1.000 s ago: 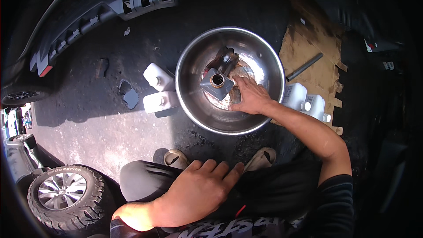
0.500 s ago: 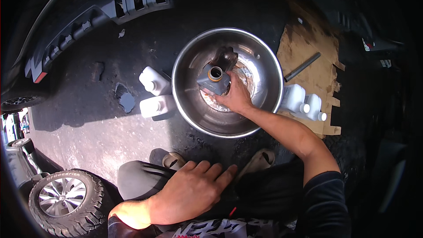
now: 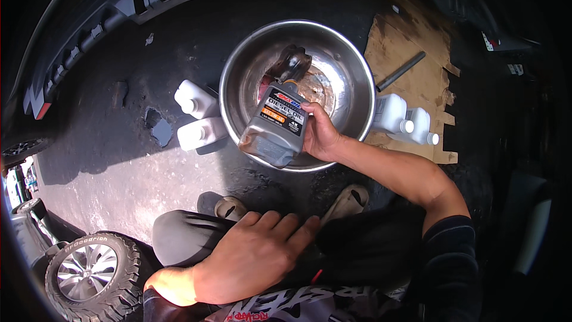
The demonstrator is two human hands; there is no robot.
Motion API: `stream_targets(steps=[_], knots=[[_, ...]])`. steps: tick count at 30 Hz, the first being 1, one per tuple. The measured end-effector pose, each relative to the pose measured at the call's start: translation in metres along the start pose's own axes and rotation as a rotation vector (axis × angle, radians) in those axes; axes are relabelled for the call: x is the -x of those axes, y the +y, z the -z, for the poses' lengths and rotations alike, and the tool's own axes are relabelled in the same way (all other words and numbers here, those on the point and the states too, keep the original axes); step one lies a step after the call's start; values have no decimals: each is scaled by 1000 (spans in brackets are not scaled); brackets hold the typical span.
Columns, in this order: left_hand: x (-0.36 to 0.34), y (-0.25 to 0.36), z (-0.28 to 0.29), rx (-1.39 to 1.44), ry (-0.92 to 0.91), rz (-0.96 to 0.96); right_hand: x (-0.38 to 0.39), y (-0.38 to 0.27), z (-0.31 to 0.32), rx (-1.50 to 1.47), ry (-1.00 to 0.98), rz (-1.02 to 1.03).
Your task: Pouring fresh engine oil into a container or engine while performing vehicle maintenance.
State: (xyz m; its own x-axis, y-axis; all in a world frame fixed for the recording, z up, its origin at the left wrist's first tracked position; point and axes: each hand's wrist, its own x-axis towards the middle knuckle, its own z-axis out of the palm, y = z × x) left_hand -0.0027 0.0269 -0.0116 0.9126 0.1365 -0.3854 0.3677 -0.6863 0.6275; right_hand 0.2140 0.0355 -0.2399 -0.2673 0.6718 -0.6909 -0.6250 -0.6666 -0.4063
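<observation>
My right hand (image 3: 322, 137) grips a grey plastic oil bottle (image 3: 274, 128) with a dark label, held tilted over the large steel bowl (image 3: 366, 86), label up, its smeared base toward me. The bottle's neck points away from me toward a dark, glossy object (image 3: 292, 62) lying in the bowl; whether they touch I cannot tell. Rusty-looking residue shows on the bowl's bottom. My left hand (image 3: 256, 256) lies over my lap with loosely spread fingers, holding nothing visible.
White jugs stand left (image 3: 196, 131) and right (image 3: 390, 113) of the bowl. Cardboard (image 3: 438, 48) bears a dark tube (image 3: 402, 68). A loose wheel (image 3: 89, 271) lies lower left, near a broken patch of ground (image 3: 161, 128). Dark vehicle trim (image 3: 125, 6) arches along the top left.
My right hand has taken hold of the grey bottle, raised it and tipped it from upright, so its label now faces up and its base toward me. My left hand stays put.
</observation>
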Motion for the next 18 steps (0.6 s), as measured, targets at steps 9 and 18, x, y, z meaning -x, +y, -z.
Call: stream_targets(steps=[9,18], knots=[[1,13,4,64,-25,48,-1,2,2,21,-63,-31],[-5,17,3,15,5,-9,10,12,-5,-42,25,-68]])
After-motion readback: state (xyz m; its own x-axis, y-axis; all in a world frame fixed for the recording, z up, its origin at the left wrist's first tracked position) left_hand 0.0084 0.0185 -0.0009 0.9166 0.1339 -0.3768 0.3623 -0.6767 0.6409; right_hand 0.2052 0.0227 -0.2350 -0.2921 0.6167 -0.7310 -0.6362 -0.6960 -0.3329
